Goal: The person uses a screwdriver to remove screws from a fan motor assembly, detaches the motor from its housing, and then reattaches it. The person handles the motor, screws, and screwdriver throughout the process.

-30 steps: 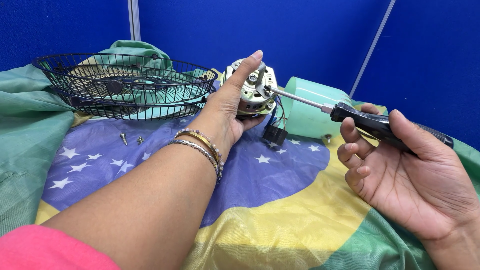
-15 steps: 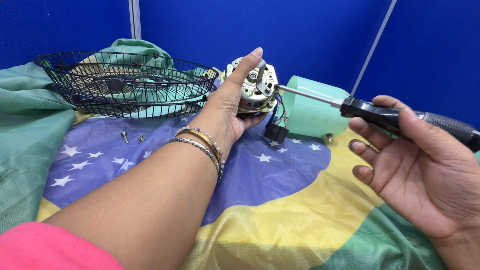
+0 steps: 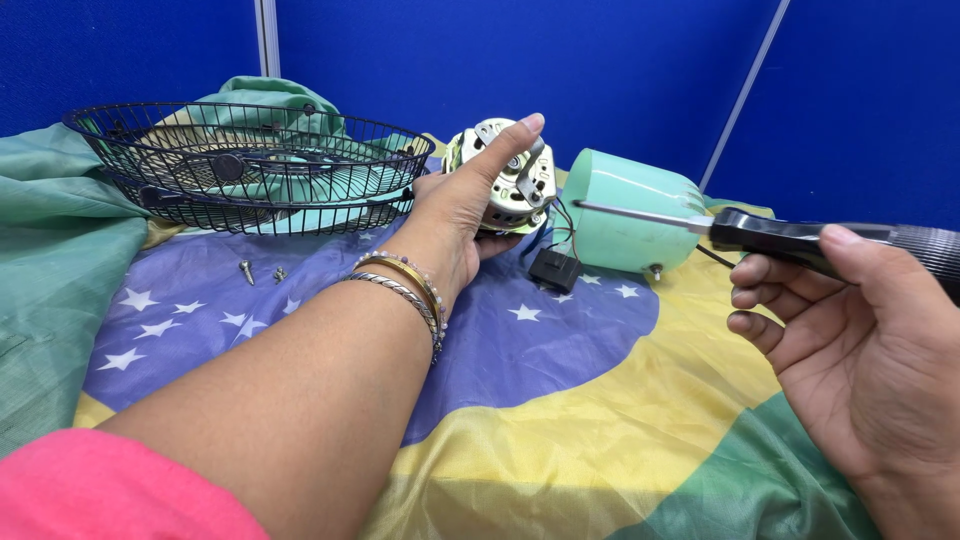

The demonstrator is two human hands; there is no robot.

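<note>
My left hand (image 3: 462, 205) grips a metal fan motor (image 3: 505, 180) and holds it upright on the flag-patterned cloth (image 3: 560, 430). Black wires run from the motor to a small black box (image 3: 556, 269) lying on the cloth. My right hand (image 3: 850, 340) holds a black-handled screwdriver (image 3: 770, 232), its thin shaft pointing left with the tip a short way off the motor. A mint-green plastic motor housing (image 3: 630, 208) lies on its side behind the shaft.
Black wire fan grilles (image 3: 250, 165) with a pale blade inside rest at the back left. Two small screws (image 3: 262, 271) lie on the blue part of the cloth. Green fabric (image 3: 50, 260) is bunched at the left. Blue partition walls (image 3: 620, 70) stand behind.
My right hand has drawn the screwdriver back to the right, so its tip has come away from the motor. My left hand stays on the motor.
</note>
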